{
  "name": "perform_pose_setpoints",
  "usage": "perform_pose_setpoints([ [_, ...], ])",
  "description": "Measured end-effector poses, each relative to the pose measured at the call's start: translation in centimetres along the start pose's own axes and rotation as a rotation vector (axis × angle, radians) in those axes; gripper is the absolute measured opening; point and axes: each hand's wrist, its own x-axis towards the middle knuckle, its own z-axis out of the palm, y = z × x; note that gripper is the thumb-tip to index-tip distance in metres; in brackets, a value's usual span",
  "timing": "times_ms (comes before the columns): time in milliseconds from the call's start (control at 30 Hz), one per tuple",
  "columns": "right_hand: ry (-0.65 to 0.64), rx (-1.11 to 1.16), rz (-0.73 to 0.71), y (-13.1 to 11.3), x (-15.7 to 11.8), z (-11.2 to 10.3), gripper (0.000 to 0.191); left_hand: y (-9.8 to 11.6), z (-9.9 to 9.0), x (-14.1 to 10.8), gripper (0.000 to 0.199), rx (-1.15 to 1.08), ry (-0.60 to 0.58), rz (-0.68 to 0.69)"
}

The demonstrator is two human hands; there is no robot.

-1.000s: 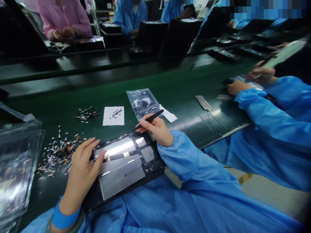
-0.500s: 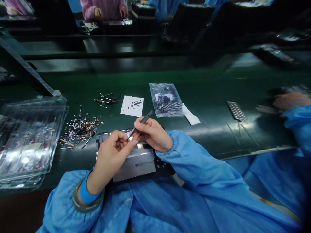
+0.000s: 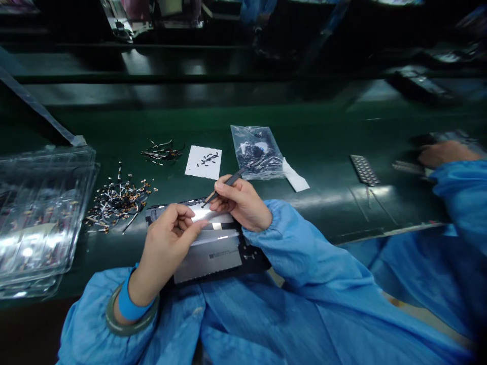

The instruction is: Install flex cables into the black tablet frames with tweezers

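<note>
Dark tweezers (image 3: pixel 235 177) are pinched in my right hand (image 3: pixel 243 205), their tip pointing down and left. A little to the left, my left hand (image 3: pixel 169 241) hovers with curled fingers and the thumb held apart; I see nothing between them. Beneath both hands lies an opened flat device (image 3: pixel 256 258), like a tablet, with a silver battery-like panel (image 3: pixel 209 261). My hands hide part of its upper section. Beyond them, a white paper square (image 3: pixel 192 163) carries several tiny black pieces (image 3: pixel 208 159).
Small cables with connectors (image 3: pixel 119 200) are heaped at left, with dark strips (image 3: pixel 163 153) behind. Clear plastic trays (image 3: pixel 81 213) stand far left. A plastic bag (image 3: pixel 258 154) and white wipe (image 3: pixel 294 175) lie behind. Rightward are a blister sheet (image 3: pixel 365 171) and a co-worker's hand (image 3: pixel 443 153).
My hands have moved apart: the left fingers have opened and drawn back from the tweezers' tip. The tweezers stay in my right hand. The view has shifted slightly.
</note>
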Motion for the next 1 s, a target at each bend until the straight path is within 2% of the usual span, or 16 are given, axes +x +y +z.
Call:
perform_pose_setpoints([
  [167, 0.127, -0.243, -0.21, 0.4, 0.8, -1.1, 0.045, -0.8, -1.1, -0.3, 0.023, 0.086, 0.035, -0.026],
  [333, 0.127, -0.394, -0.204, 1.1, 1.7, -1.5, 0.045, -1.6, -1.9, -0.4, 0.025, 0.141, 0.089, -0.054],
  [500, 0.101, -0.547, -0.239, 1.4, 1.7, -1.3, 0.026, -2.6, -2.2, -0.8, 0.023, 0.131, 0.067, -0.079],
  [600, 0.139, -0.746, -0.308, 1.6, 1.5, -1.3, 0.018, -2.9, -2.5, -1.2, 0.024, 0.106, 0.049, -0.097],
  [667, 0.169, -0.751, -0.333, 1.7, 1.6, -1.4, 0.022, -2.8, -2.8, -1.5, 0.024, 0.121, 0.08, -0.1],
  [733, 0.205, -0.612, -0.298, 1.6, 1.6, -1.5, 0.033, -2.7, -3.3, -1.9, 0.024, 0.163, 0.191, -0.086],
  [867, 0.307, -0.394, -0.221, 1.2, 1.4, -1.3, 0.052, -3.2, -5.3, -2.8, 0.023, 0.274, 0.549, -0.057],
  [933, 0.342, -0.369, -0.203, 0.9, 1.2, -1.2, 0.054, -4.2, -7.3, -3.0, 0.025, 0.367, 0.696, -0.043],
  [1000, 0.356, -0.361, -0.177, 0.7, 1.1, -1.2, 0.056, -5.2, -10.0, -3.2, 0.031, 0.556, 0.789, -0.077],
])
